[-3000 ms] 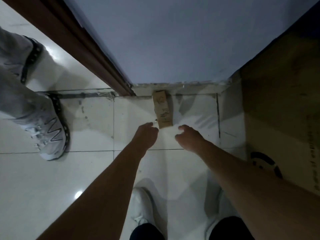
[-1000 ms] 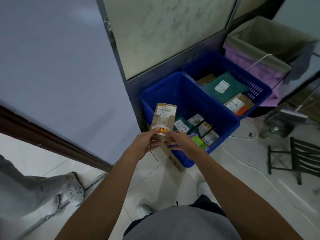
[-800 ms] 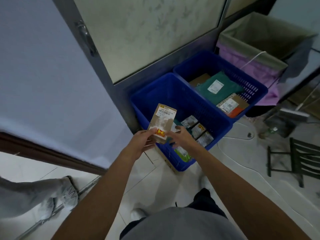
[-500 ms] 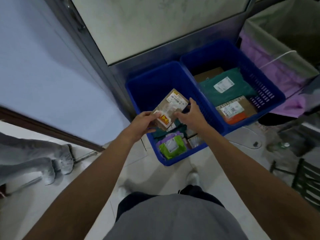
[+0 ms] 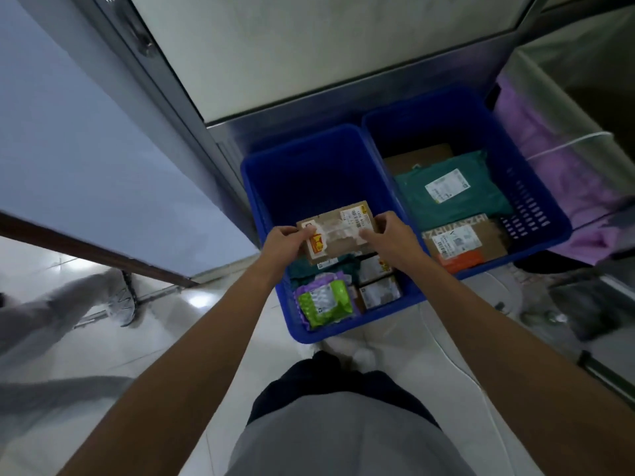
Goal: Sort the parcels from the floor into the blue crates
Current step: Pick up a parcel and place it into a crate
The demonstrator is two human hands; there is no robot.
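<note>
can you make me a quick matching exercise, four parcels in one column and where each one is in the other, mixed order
Parcels:
1. brown taped box
2. green and purple pouch
3. teal mailer bag
4. box with orange strip

Places:
A. right crate, far part
B. left crate, near end
C. held in both hands over the left crate
D. right crate, near end

Pairs: 1-C, 2-B, 3-A, 4-D

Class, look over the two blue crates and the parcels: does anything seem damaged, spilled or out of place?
Nothing stands out. Both hands, left hand and right hand, hold a brown parcel over the left crate. Its tape looks wrinkled, but no tear shows. The right crate holds its parcels inside; nothing has spilled onto the floor.
</note>
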